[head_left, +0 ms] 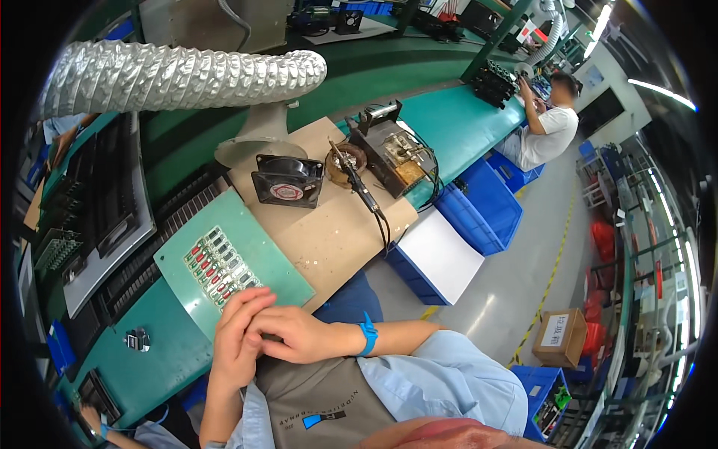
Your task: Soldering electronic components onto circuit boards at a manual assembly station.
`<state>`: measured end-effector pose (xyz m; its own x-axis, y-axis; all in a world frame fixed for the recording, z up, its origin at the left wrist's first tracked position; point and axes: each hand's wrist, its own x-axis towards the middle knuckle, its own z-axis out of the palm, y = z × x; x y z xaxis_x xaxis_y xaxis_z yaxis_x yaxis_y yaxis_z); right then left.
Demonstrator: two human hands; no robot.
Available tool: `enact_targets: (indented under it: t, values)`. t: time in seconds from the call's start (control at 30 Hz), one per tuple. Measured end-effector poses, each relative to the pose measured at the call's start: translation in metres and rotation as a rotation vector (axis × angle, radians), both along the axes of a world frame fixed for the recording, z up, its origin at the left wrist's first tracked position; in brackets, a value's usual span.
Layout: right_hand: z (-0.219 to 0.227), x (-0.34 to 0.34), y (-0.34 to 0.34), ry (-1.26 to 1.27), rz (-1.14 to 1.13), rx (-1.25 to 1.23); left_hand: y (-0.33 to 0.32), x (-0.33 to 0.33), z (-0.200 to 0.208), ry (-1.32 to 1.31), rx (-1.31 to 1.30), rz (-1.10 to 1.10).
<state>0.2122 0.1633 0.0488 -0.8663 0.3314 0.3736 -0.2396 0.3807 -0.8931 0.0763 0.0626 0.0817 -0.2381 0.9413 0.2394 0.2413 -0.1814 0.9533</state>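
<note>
My left hand [237, 329] and my right hand [293, 334] meet in front of my chest, touching each other. The left fingers stretch out toward the lower corner of a green board [280, 275]. The right fingers are curled in against the left hand, and no object shows in them. A blue band [368, 334] circles my right wrist. On the green board sits a panel of small circuit boards [218, 262] in rows, with red and dark parts; its near end lies close to the left fingertips.
Beyond the board stand a black fan [288, 180], a soldering iron [360, 187] and a metal box with cables [400, 159]. A silver duct [179, 76] hangs above. Blue bins [479, 213] line the right side. A person [550, 127] sits farther along; another's hand [93, 420] is at lower left.
</note>
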Motion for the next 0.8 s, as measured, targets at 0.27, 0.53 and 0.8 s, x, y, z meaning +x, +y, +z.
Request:
enact_targets:
  t: [0.27,0.53,0.8]
  values:
    - [-0.002,-0.003,-0.010,0.028,0.031,-0.071,-0.004,0.003,0.006,0.113,-0.017,0.043]
    - [-0.006,-0.006,0.000,0.234,0.008,0.033,-0.014,-0.012,0.006,0.176,0.093,0.016]
    - [0.005,0.004,0.024,0.180,-0.049,0.202,-0.038,-0.050,0.003,0.310,0.048,0.157]
